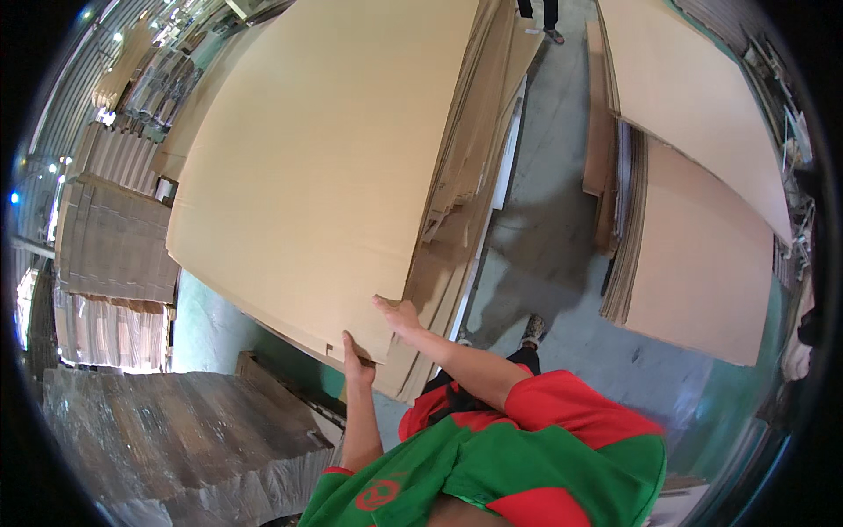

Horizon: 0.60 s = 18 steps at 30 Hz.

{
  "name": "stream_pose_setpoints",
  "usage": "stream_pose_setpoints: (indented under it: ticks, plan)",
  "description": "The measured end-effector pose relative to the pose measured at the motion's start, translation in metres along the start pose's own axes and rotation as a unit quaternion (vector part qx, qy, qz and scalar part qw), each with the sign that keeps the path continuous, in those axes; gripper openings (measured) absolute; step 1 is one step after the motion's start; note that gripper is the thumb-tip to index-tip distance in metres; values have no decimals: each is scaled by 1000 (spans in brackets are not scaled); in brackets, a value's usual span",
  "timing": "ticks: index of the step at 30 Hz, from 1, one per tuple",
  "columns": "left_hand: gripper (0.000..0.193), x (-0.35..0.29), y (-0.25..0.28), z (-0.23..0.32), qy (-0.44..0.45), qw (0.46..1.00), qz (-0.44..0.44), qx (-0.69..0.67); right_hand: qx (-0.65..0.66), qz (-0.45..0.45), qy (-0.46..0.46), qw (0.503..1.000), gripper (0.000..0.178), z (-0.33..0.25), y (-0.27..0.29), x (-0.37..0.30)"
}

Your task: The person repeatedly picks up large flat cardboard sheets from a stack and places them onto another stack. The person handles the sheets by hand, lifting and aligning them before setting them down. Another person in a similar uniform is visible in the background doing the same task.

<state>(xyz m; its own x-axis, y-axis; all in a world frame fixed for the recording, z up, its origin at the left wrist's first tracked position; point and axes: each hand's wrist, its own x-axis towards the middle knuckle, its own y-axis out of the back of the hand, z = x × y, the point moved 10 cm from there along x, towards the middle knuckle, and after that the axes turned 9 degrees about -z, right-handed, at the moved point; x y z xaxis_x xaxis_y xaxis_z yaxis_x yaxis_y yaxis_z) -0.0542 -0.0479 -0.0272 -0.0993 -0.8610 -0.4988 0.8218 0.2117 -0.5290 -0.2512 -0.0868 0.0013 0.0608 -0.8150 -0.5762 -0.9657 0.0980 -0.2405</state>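
Observation:
A large tan cardboard sheet [307, 158] lies on top of a stack and stretches away from me. At its near edge my left hand [356, 362] is closed on the board, thumb on top and fingers hidden underneath. My right hand [400, 318] grips the sheet's right edge close to the near corner, its thumb also lying on top. A small notch shows in the sheet beside my left hand. More cardboard sheets [461, 211] of the stack show along the right side, with uneven, torn-looking edges.
Stacked brown sheets [694, 246] stand to the right, across a grey floor aisle [544, 211]. Another person's legs [546, 13] show at the far end. Plastic-wrapped cardboard bundles [176, 439] sit at the near left, and more cardboard stacks [118, 233] rise behind them.

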Motion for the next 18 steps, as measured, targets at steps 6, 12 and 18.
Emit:
stream_pose_setpoints:
  ticks: [6,12,18]
  plan:
    - [56,-8,-4,3,-5,998,46,-42,-123,35,-21,992,64,-37,12,-27]
    - [50,-60,-62,71,-39,999,26,-20,30,-99,-53,993,57,-51,-20,-52]
    - [53,-74,-133,-6,13,999,6,29,213,-35,132,967,46,-63,51,-63]
